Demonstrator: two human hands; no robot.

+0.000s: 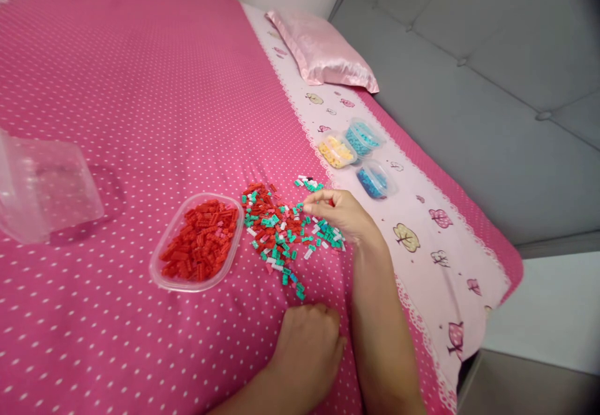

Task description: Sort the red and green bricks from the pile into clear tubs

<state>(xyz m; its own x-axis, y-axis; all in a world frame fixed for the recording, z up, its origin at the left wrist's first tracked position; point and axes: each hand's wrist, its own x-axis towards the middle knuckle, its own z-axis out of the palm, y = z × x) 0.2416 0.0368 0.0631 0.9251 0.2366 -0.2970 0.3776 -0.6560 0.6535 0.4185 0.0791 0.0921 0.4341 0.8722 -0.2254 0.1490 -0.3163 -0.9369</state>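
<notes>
A loose pile of small building bricks (276, 224), mostly red and green with some white and pink, lies on the pink dotted bedsheet. Over its right side is my right hand (340, 212), thumb and fingers drawn together; a bit of red, apparently a brick, shows between them. My left hand (309, 343) rests as a fist on the sheet just below the pile, its fingers curled under and its inside hidden. Left of the pile stands a clear plastic tub (157, 265) holding red bricks (201, 240), with a few pink ones among them.
Beyond my right hand stand three small clear tubs, with yellow bricks (336, 151), turquoise bricks (362, 139) and blue bricks (372, 182). A larger clear container (56, 184) lies at the left. A pink pillow (323, 49) sits near the grey padded headboard (469, 90).
</notes>
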